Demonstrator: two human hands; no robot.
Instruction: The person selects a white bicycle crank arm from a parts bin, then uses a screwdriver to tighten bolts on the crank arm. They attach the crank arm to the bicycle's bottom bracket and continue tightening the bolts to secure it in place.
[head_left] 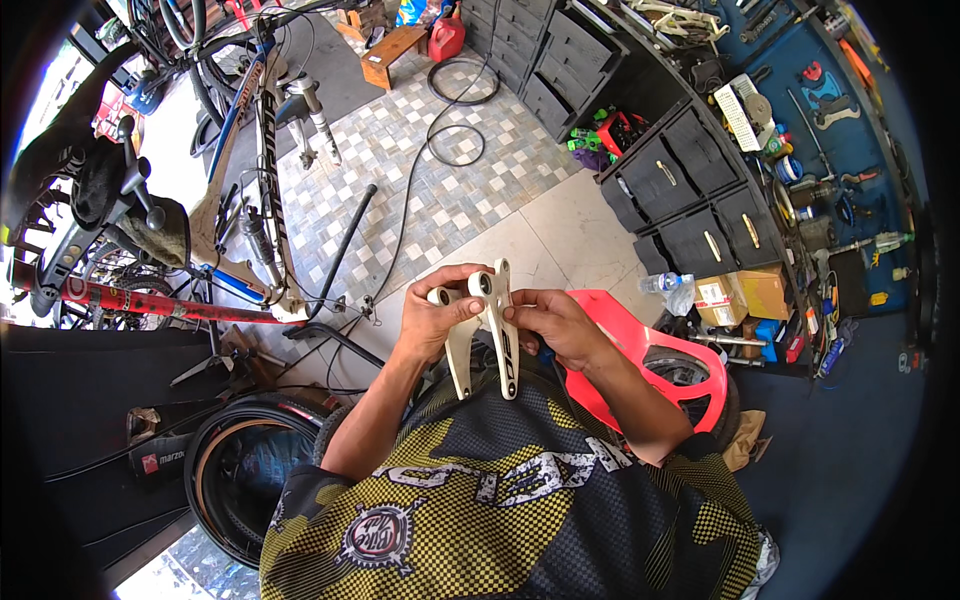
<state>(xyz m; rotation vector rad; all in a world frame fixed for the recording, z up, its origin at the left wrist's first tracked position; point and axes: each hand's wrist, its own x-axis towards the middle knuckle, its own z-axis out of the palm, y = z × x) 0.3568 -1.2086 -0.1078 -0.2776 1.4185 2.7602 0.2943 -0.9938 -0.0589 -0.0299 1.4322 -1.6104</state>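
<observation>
Close in front of my body I hold a white bicycle suspension rocker link [503, 345], a two-armed piece with round bearing holes at its upper ends and small bolt holes at its lower ends. My left hand [432, 318] is closed around its upper left part, thumb across the front. On the other side, my right hand [560, 325] pinches the upper right arm between thumb and fingers. Some fingertips are hidden behind the link. To the left stands a white, blue and black bike frame [268, 160], with a rear shock [258, 240] hanging beside its tube.
A red plastic chair [650, 365] is close to my right forearm. Tyres [200, 470] lie at lower left. Black drawers [690, 190] and a tool-covered blue board [820, 100] line the right. A black hose [410, 190] runs over the tiles; a wooden stool [392, 52] stands farther off.
</observation>
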